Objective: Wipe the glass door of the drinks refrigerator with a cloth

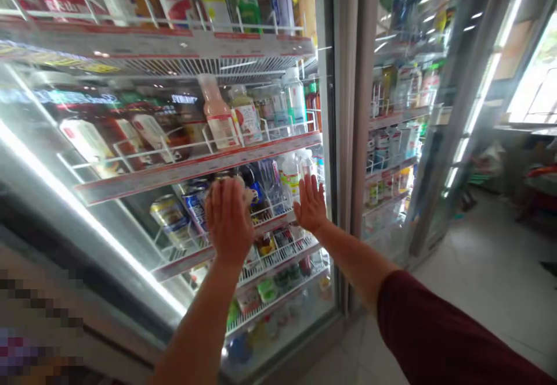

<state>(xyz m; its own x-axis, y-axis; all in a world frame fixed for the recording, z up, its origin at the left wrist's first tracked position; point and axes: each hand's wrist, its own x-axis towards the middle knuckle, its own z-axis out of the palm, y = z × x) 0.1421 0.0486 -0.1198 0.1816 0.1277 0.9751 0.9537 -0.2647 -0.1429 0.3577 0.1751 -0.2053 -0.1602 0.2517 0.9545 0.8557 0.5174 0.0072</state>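
My left hand (230, 219) is raised in front of the glass door of a lit drinks fridge, its back towards me and its fingers together. A pale, crumpled cloth (247, 192) seems to show at its right edge, mostly hidden under the palm. My right hand (311, 205) lies flat against the glass near the door's right side, fingers stretched out and holding nothing. Behind the glass, cans (170, 218) and bottles (289, 173) stand on the shelf level with my hands. A pink bottle (219, 115) is on the shelf above.
The metal door frame (346, 141) runs upright just right of my right hand. Beyond it stands another glass-fronted fridge with bottles (383, 147). Tiled floor (474, 234) stretches to the right, with a bag (489, 161) farther back. A bright light strip (87, 216) edges the fridge's left side.
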